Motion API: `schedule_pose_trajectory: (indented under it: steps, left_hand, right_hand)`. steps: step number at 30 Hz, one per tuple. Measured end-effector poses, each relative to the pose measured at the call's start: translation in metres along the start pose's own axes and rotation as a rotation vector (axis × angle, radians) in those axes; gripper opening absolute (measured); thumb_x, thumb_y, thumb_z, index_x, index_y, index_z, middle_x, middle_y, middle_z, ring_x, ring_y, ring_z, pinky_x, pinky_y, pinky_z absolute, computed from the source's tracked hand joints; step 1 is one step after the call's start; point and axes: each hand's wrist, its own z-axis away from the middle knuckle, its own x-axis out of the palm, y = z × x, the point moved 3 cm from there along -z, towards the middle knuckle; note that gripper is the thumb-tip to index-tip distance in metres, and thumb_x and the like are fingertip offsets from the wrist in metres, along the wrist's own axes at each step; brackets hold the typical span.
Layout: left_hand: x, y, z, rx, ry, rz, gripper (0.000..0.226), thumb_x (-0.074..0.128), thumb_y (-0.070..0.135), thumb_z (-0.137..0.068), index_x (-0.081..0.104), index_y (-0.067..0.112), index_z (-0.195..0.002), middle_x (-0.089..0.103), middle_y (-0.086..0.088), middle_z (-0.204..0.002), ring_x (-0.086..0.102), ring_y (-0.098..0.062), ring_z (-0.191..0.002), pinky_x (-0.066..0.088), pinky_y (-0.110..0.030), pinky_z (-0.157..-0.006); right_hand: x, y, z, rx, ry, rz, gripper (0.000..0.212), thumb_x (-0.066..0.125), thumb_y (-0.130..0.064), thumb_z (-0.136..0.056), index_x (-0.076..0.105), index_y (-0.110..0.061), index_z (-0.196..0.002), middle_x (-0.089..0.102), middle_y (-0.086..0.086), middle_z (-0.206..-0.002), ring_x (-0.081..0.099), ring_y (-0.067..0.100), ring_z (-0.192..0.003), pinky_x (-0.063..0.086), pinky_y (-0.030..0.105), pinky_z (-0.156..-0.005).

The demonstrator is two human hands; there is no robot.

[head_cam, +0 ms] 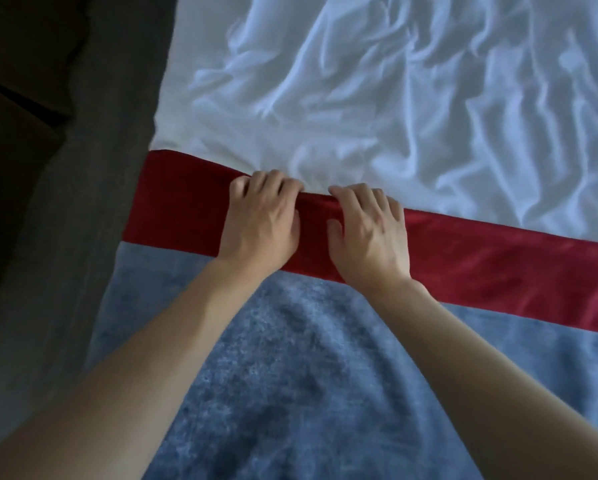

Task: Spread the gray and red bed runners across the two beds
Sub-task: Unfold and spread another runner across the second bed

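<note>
You are in the spreading step: your left hand point(259, 223) and right hand point(368, 233) each grasp the far edge of the red band point(481, 261) of one bed runner, fingers curled over it. Its gray part point(290, 375) lies near you, on one white sheet point(394, 98). Next, I think, pull the edge flat and straight.

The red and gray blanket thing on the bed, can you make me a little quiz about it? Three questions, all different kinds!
1. True or false: the red band lies between the white sheet and the gray part.
2. Which hand grips the red edge? A left only, B right only, C both.
3. Fill in: the sheet looks ___ (smooth or wrinkled).

Key: 1 true. 2 C: the left hand and the right hand both curl over it. 3 wrinkled.
</note>
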Motion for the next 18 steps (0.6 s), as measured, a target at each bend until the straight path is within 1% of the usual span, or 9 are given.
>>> schedule_pose_trajectory:
  steps: [3,6,10,14,16,18]
  left_hand:
    - [0.013,0.038,-0.009,0.003,-0.006,-0.027,0.023,0.054,0.02,-0.088,0.062,0.017,-0.11,0.061,-0.002,-0.103,0.055,-0.026,-0.1,0.03,-0.04,-0.09]
    - [0.026,0.088,-0.024,0.04,-0.021,-0.038,0.016,0.054,0.019,-0.089,0.063,0.016,-0.102,0.063,-0.001,-0.096,0.055,-0.026,-0.094,0.03,-0.04,-0.089]
    - [0.043,0.156,-0.045,0.101,-0.031,-0.029,0.016,0.05,0.021,-0.093,0.064,0.018,-0.1,0.064,0.003,-0.092,0.057,-0.021,-0.09,0.031,-0.037,-0.09]
    - [0.057,0.223,-0.07,0.117,-0.067,-0.023,0.018,0.048,0.014,-0.092,0.064,0.019,-0.087,0.065,0.004,-0.082,0.058,-0.021,-0.08,0.031,-0.037,-0.085]
    - [0.063,0.239,-0.082,0.082,-0.072,-0.058,0.018,0.049,0.012,-0.09,0.064,0.019,-0.082,0.066,0.002,-0.08,0.059,-0.024,-0.079,0.029,-0.038,-0.082]
    - [0.067,0.242,-0.091,0.035,-0.063,-0.088,0.017,0.049,0.012,-0.091,0.065,0.017,-0.084,0.068,-0.001,-0.084,0.059,-0.027,-0.081,0.031,-0.04,-0.082]
  right_hand:
    - [-0.016,0.063,0.022,0.085,0.022,0.066,0.03,0.063,-0.014,-0.084,0.066,-0.012,-0.114,0.066,0.008,-0.103,0.059,0.033,-0.095,0.04,0.044,-0.092]
    - [-0.036,0.132,0.041,0.151,0.053,0.099,0.025,0.063,-0.012,-0.084,0.069,-0.013,-0.108,0.067,0.007,-0.098,0.059,0.033,-0.093,0.038,0.043,-0.09]
    - [-0.061,0.219,0.064,0.232,0.045,0.134,0.018,0.062,-0.013,-0.086,0.07,-0.014,-0.102,0.067,0.008,-0.094,0.059,0.033,-0.092,0.037,0.044,-0.092]
    - [-0.083,0.302,0.084,0.297,0.011,0.131,0.015,0.06,-0.015,-0.089,0.072,-0.015,-0.098,0.069,0.006,-0.095,0.059,0.031,-0.095,0.036,0.043,-0.097]
    - [-0.09,0.331,0.088,0.292,0.009,0.13,0.015,0.06,-0.021,-0.091,0.073,-0.016,-0.097,0.07,0.005,-0.096,0.06,0.029,-0.098,0.034,0.042,-0.1]
    - [-0.092,0.349,0.083,0.25,0.014,0.136,0.017,0.059,-0.025,-0.093,0.073,-0.016,-0.096,0.071,0.003,-0.096,0.06,0.028,-0.099,0.032,0.04,-0.102]
